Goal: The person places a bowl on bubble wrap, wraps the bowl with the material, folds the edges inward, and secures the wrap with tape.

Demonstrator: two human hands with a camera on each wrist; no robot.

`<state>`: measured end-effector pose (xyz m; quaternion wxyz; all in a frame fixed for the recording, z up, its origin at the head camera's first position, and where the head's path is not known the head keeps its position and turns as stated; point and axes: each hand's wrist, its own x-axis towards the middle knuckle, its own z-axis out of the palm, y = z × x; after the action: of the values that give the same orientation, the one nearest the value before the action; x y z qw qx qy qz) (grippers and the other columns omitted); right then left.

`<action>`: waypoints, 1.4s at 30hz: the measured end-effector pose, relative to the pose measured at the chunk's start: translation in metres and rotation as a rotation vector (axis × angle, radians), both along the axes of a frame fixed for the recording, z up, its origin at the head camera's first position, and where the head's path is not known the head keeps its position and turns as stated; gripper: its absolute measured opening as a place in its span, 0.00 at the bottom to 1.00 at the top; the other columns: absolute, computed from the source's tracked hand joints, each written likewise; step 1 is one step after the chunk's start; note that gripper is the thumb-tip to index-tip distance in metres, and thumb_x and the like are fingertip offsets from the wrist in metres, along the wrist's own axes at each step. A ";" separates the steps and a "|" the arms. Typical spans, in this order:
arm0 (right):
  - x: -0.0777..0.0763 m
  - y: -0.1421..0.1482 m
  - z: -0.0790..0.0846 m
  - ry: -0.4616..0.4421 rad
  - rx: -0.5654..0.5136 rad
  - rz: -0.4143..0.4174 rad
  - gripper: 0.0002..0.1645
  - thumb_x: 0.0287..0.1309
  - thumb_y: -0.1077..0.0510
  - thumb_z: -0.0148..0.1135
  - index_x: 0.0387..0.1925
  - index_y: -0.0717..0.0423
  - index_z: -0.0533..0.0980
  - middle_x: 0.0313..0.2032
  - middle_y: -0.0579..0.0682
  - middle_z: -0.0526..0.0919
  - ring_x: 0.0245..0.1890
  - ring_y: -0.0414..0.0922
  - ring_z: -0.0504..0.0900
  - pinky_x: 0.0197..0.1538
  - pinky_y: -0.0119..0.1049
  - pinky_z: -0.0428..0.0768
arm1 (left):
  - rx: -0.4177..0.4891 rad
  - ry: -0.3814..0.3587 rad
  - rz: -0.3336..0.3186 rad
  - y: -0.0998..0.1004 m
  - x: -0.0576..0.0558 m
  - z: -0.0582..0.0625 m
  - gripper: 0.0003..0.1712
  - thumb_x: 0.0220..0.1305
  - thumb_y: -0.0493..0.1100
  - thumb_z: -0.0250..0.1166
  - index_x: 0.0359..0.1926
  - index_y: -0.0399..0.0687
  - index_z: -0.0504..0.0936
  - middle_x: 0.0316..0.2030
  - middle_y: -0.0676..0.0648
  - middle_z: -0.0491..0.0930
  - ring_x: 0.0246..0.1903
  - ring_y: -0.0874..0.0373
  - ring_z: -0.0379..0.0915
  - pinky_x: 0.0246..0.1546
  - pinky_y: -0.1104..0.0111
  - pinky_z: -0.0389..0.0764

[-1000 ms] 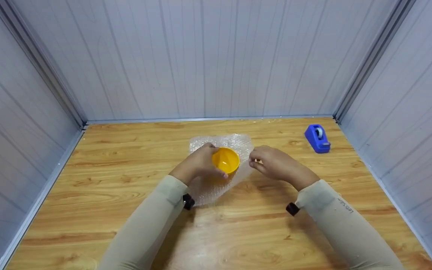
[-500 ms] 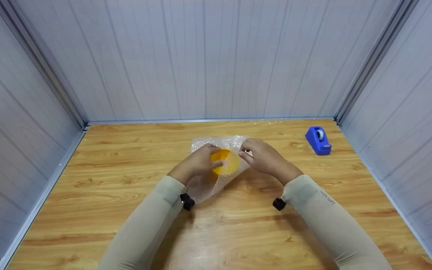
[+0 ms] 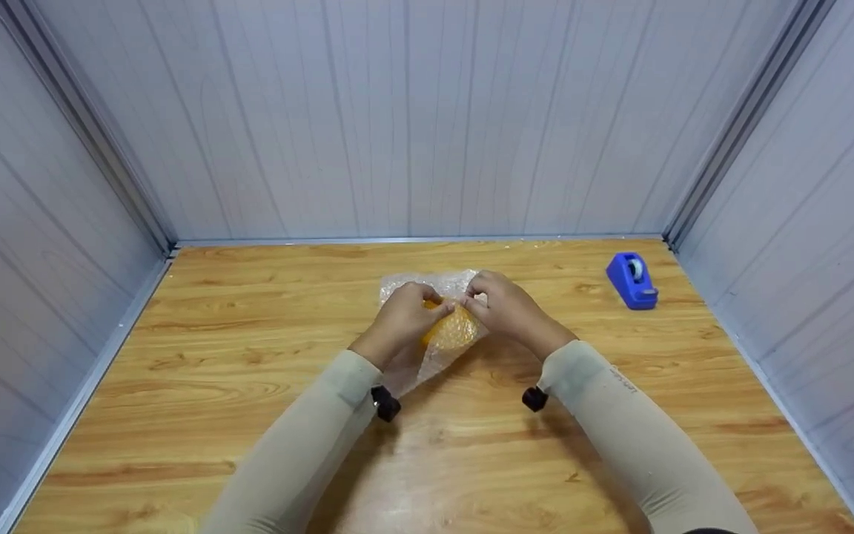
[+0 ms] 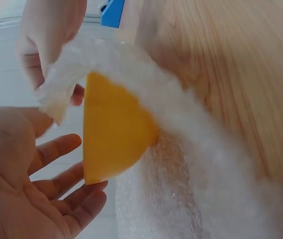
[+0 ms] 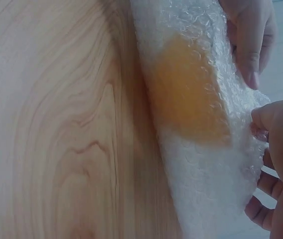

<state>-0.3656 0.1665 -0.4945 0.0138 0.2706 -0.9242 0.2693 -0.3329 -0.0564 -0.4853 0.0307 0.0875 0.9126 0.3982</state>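
A yellow bowl [image 3: 454, 328] sits upright on a sheet of clear bubble wrap [image 3: 434, 361], one corner of which is lifted over it. My right hand [image 3: 505, 305] pinches the lifted wrap between thumb and fingers above the bowl. At the bowl's left side is my left hand [image 3: 406, 315], its thumb reaching to the wrap's folded edge. The left wrist view shows that hand's fingers [image 4: 64, 177] spread, loosely bent, with the lower tips near or touching the bowl's rim. Through the wrap the bowl [image 5: 191, 94] appears blurred in the right wrist view.
A blue tape dispenser [image 3: 632, 280] with a roll of tape stands at the back right of the wooden table [image 3: 249, 371]. Pale panel walls [image 3: 412, 119] close off the back and both sides. Dark cameras are strapped at both wrists.
My right hand has moved left, drawing the wrap's right corner over the bowl. The left hand has gone from gripping the bowl's rim to having its thumb by the folded wrap.
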 end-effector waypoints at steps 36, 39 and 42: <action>-0.041 0.055 -0.027 -0.263 -0.003 -0.194 0.25 0.88 0.49 0.56 0.70 0.60 0.80 0.72 0.62 0.84 0.71 0.61 0.84 0.76 0.62 0.81 | -0.009 0.076 0.037 0.008 0.003 -0.008 0.06 0.72 0.35 0.77 0.38 0.34 0.93 0.52 0.41 0.87 0.57 0.44 0.85 0.62 0.57 0.89; -0.042 0.053 -0.029 -0.227 0.048 -0.186 0.25 0.87 0.51 0.56 0.72 0.60 0.80 0.74 0.63 0.83 0.76 0.64 0.80 0.79 0.63 0.78 | -0.018 0.101 0.027 0.006 0.003 -0.010 0.07 0.71 0.35 0.76 0.36 0.33 0.94 0.52 0.40 0.88 0.57 0.43 0.86 0.62 0.55 0.89; -0.043 0.051 -0.031 -0.194 0.109 -0.185 0.26 0.86 0.52 0.57 0.75 0.60 0.80 0.77 0.63 0.80 0.81 0.67 0.74 0.83 0.66 0.72 | -0.027 0.118 0.020 0.004 0.002 -0.011 0.07 0.70 0.35 0.75 0.37 0.33 0.93 0.52 0.39 0.89 0.57 0.42 0.86 0.62 0.54 0.89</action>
<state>-0.4081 0.2174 -0.5252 -0.0657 0.1574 -0.9554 0.2412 -0.3309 -0.0521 -0.4963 -0.0258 0.1014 0.9189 0.3803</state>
